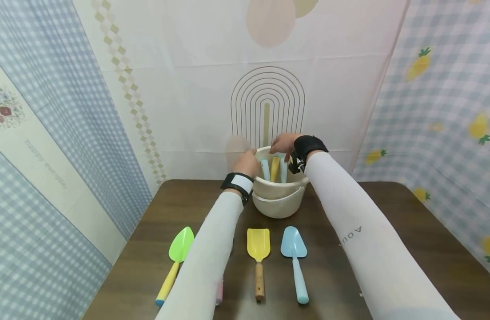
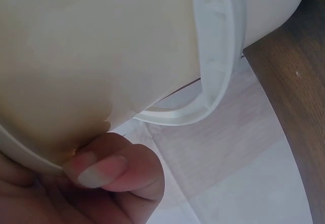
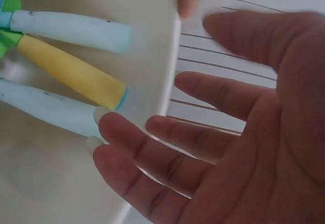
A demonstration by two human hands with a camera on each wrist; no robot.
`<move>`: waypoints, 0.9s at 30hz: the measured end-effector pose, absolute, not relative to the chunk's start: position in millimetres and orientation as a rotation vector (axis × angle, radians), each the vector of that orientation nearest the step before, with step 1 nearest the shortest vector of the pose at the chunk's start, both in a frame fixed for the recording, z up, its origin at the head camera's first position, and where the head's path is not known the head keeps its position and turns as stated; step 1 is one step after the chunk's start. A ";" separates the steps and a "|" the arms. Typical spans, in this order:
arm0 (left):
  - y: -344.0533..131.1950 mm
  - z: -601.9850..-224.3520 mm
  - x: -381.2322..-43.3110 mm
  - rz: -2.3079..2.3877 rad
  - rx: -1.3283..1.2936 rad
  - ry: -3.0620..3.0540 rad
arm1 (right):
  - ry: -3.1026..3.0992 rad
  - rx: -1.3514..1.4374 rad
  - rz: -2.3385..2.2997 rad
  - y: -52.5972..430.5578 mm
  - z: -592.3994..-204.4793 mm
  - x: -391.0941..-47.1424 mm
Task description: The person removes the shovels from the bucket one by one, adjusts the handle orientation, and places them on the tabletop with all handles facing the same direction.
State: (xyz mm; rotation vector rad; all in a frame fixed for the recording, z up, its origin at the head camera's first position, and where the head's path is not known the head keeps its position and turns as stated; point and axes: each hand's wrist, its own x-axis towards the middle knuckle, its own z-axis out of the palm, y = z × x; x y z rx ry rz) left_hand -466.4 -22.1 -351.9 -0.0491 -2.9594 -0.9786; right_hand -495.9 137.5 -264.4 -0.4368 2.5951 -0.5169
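Note:
A cream-white bucket [image 1: 274, 191] stands at the back of the table, with several toy shovel handles standing inside it. Two handles are pale blue and one yellow handle [image 1: 275, 169] leans between them. My left hand [image 1: 246, 164] pinches the bucket's left rim; in the left wrist view thumb and finger close over the edge near a white carrying handle [image 2: 221, 66]. Across the far rim reaches my right hand [image 1: 284, 144], its fingers extended and spread in the right wrist view. Two of its fingertips are right at the end of a pale blue handle [image 3: 51, 104].
On the brown table [image 1: 340, 275] in front lie a green shovel [image 1: 181, 244] with a yellow handle, a yellow scoop [image 1: 258, 243] with a wooden handle and a light blue trowel [image 1: 294, 243]. A pink handle [image 1: 219, 291] shows partly behind my left sleeve. Cloth hangs behind.

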 end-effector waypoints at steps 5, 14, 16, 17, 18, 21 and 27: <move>-23.2 -353.0 -462.1 -0.978 -0.038 -2.951 | 2.599 -0.402 -0.466 131.3 -276.0 -498.9; -18.5 -354.5 -461.4 -0.985 -0.066 -2.948 | 2.652 -0.392 -0.349 131.1 -288.4 -495.7; -17.9 -354.1 -461.7 -0.973 -0.073 -2.952 | 2.690 -0.380 -0.312 129.7 -288.1 -493.3; -17.8 -353.7 -461.8 -0.973 -0.074 -2.953 | 2.708 -0.371 -0.294 128.7 -287.3 -492.1; -17.7 -353.2 -462.2 -0.969 -0.073 -2.956 | 2.721 -0.365 -0.281 127.6 -286.6 -491.4; -17.7 -351.9 -463.6 -0.970 -0.065 -2.955 | 2.746 -0.317 -0.274 124.0 -285.0 -490.2; -19.0 -352.2 -464.7 -0.938 -0.065 -2.946 | 2.824 -0.292 -0.306 123.9 -293.2 -501.1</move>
